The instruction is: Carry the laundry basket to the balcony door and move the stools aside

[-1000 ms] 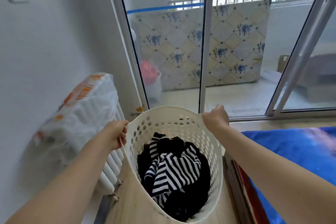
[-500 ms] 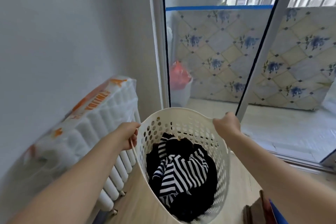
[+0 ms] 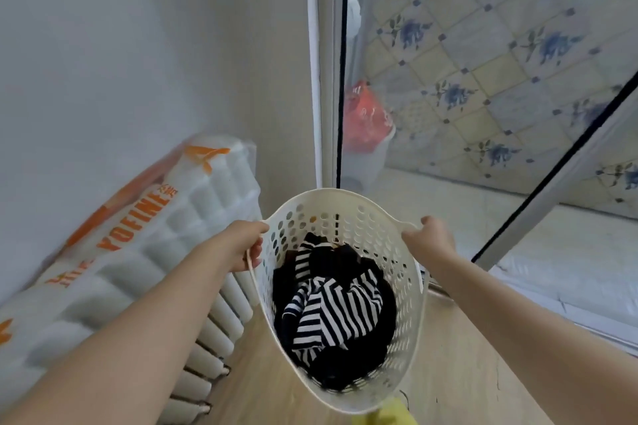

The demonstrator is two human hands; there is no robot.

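A cream perforated laundry basket (image 3: 348, 214) hangs in front of me above the wooden floor, tilted, with dark and black-and-white striped clothes (image 3: 333, 312) inside. My left hand (image 3: 245, 243) grips its left rim and my right hand (image 3: 429, 240) grips its right rim. The glass balcony door (image 3: 328, 79) stands just beyond the basket, its white frame upright at centre. No stools are in view.
A white radiator (image 3: 214, 338) runs along the left wall, with a wrapped pack of paper rolls (image 3: 138, 235) lying on top. Behind the glass stand a red bag on a white bin (image 3: 366, 134) and a flower-patterned mattress (image 3: 500, 62). Something yellow (image 3: 383, 414) shows under the basket.
The view has swung left and down, closer to the door's left frame. The blue bed has left the view. Both hands keep their grip on the basket.
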